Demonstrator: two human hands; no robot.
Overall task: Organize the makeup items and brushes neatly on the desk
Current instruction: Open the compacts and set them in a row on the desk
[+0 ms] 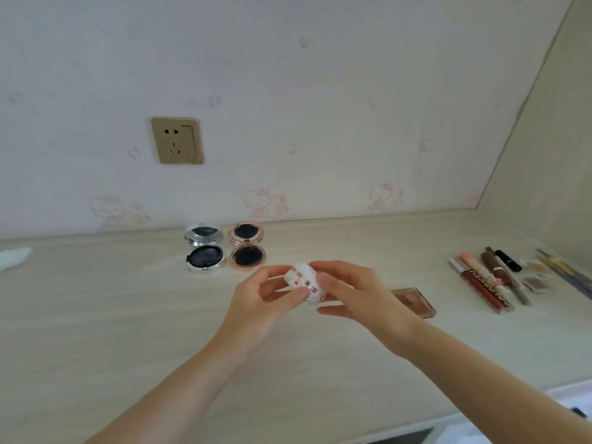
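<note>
I am holding a small white patterned compact point(302, 282) above the middle of the desk point(128, 315), left hand point(272, 299) and right hand point(346, 293) both pinching it, possibly to open it like the two open compacts point(224, 249) farther back.

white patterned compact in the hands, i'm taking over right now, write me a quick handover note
Left hand and right hand both grip the small white patterned compact above the pale wooden desk.
Done: the silver round compact and the rose-gold round compact lie open side by side at the wall; lip glosses and brushes lined up at right.
Left: place the held compact; the brown flat palette lies alone.
</note>
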